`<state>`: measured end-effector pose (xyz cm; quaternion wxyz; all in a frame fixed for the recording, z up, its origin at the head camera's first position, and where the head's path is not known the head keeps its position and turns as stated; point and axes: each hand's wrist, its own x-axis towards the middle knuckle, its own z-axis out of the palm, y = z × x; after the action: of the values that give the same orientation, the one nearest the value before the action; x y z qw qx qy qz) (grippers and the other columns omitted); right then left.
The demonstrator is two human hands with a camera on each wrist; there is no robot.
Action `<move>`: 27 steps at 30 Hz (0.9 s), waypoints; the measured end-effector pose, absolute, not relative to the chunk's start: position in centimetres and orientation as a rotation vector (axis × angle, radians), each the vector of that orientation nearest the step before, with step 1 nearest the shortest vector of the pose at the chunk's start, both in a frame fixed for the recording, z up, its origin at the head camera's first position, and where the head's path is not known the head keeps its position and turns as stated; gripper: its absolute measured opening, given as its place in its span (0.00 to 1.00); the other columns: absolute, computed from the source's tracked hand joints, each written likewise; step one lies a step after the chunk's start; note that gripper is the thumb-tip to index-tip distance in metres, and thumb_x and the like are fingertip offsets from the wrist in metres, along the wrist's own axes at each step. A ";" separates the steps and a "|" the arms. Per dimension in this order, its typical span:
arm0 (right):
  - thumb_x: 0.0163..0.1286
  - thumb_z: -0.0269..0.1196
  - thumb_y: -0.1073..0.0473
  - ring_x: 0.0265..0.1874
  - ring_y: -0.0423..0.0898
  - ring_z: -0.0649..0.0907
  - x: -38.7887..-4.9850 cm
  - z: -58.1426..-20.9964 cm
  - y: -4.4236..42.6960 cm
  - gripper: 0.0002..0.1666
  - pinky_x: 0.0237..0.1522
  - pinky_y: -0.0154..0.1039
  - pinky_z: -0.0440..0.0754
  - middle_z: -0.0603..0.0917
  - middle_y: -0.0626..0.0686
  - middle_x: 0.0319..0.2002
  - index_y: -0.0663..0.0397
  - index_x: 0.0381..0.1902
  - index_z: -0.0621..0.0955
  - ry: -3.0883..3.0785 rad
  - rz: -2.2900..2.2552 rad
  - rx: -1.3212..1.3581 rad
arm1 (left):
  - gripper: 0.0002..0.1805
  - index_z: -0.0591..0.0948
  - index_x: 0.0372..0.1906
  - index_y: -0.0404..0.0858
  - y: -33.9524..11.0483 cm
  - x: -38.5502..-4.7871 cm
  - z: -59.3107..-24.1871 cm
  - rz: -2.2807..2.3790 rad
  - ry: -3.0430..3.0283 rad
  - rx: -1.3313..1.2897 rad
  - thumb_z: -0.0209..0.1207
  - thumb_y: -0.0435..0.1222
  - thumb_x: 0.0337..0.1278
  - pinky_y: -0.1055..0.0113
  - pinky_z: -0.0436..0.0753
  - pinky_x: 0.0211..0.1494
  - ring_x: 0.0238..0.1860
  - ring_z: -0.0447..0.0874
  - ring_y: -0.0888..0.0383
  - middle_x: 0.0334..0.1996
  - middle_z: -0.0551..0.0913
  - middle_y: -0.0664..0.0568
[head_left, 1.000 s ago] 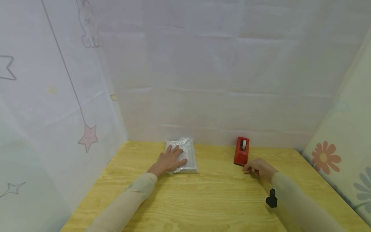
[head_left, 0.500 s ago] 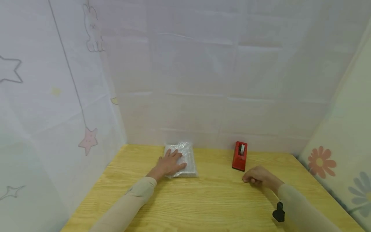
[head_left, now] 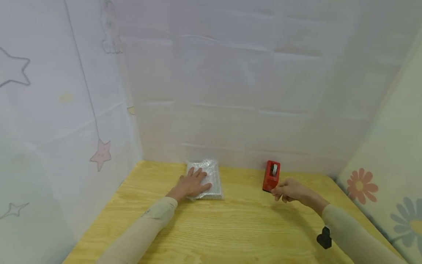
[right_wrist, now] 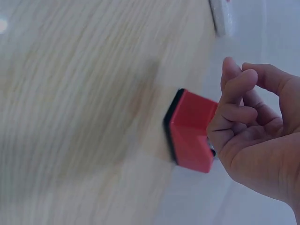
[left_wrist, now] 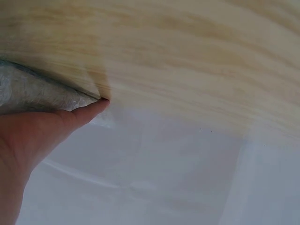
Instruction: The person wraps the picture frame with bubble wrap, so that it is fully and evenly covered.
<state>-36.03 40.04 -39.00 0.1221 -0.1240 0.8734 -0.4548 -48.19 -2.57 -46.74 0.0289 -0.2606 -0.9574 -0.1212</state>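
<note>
A flat package in clear bubble wrap (head_left: 215, 181) lies near the table's back edge in the head view. My left hand (head_left: 191, 185) rests flat on it, fingers spread; in the left wrist view its thumb (left_wrist: 89, 114) lies along the wrap's edge. To the right stands a red tape dispenser (head_left: 271, 178) with its roll at the far end. My right hand (head_left: 290, 190) is just in front of its near end, fingers curled and thumb meeting a fingertip. The right wrist view shows the dispenser (right_wrist: 192, 131) beyond the curled fingers; I make out nothing between thumb and fingertip.
The wood-grain table (head_left: 211, 227) runs back to a pale cloth wall (head_left: 211, 91). More printed cloth hangs on the left and right sides. A black piece (head_left: 324, 238) hangs at the right wrist.
The right hand first draws toward me from the dispenser's near end, then comes back up and left beside it. The left hand stays on the package. The head view shifts slightly.
</note>
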 end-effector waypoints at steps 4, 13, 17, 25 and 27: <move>0.78 0.61 0.55 0.23 0.48 0.73 -36.4 -38.0 38.9 0.16 0.25 0.37 0.71 0.82 0.58 0.30 0.62 0.34 0.84 2.615 -1.272 -0.427 | 0.49 0.62 0.79 0.46 -2.4 -48.6 -46.7 -0.372 -2.952 -0.861 0.39 0.74 0.66 0.19 0.51 0.61 0.78 0.39 0.34 0.80 0.50 0.42; 0.79 0.60 0.54 0.19 0.46 0.70 -37.0 -37.2 36.6 0.20 0.27 0.43 0.74 0.78 0.64 0.25 0.68 0.33 0.81 2.619 -1.300 -0.554 | 0.49 0.63 0.79 0.48 -1.6 -47.4 -46.2 -0.457 -2.954 -0.940 0.46 0.74 0.62 0.17 0.47 0.60 0.79 0.37 0.36 0.81 0.50 0.45; 0.77 0.63 0.53 0.19 0.47 0.72 -37.3 -36.9 35.7 0.16 0.29 0.44 0.77 0.78 0.66 0.24 0.61 0.34 0.83 2.667 -1.272 -0.622 | 0.53 0.56 0.82 0.45 -1.3 -46.8 -46.0 -0.485 -2.963 -0.916 0.47 0.73 0.62 0.18 0.47 0.62 0.79 0.38 0.38 0.81 0.51 0.46; 0.76 0.64 0.53 0.22 0.47 0.76 -38.3 -36.4 34.3 0.13 0.27 0.42 0.79 0.80 0.58 0.24 0.56 0.37 0.86 2.750 -1.160 -0.709 | 0.59 0.51 0.82 0.38 -0.4 -46.1 -45.9 -0.485 -2.938 -0.926 0.48 0.74 0.60 0.24 0.49 0.67 0.79 0.39 0.39 0.81 0.51 0.44; 0.76 0.64 0.53 0.22 0.47 0.77 -38.5 -36.3 34.0 0.12 0.28 0.42 0.79 0.81 0.54 0.24 0.55 0.38 0.86 2.747 -1.140 -0.727 | 0.59 0.51 0.82 0.36 -0.1 -46.1 -46.1 -0.513 -2.924 -0.949 0.50 0.73 0.61 0.27 0.50 0.69 0.79 0.39 0.38 0.80 0.52 0.43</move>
<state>-38.53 34.00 -36.26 0.0400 -0.2373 0.8965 -0.3719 -46.06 -0.09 -46.06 0.0124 -0.3044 -0.9382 -0.1645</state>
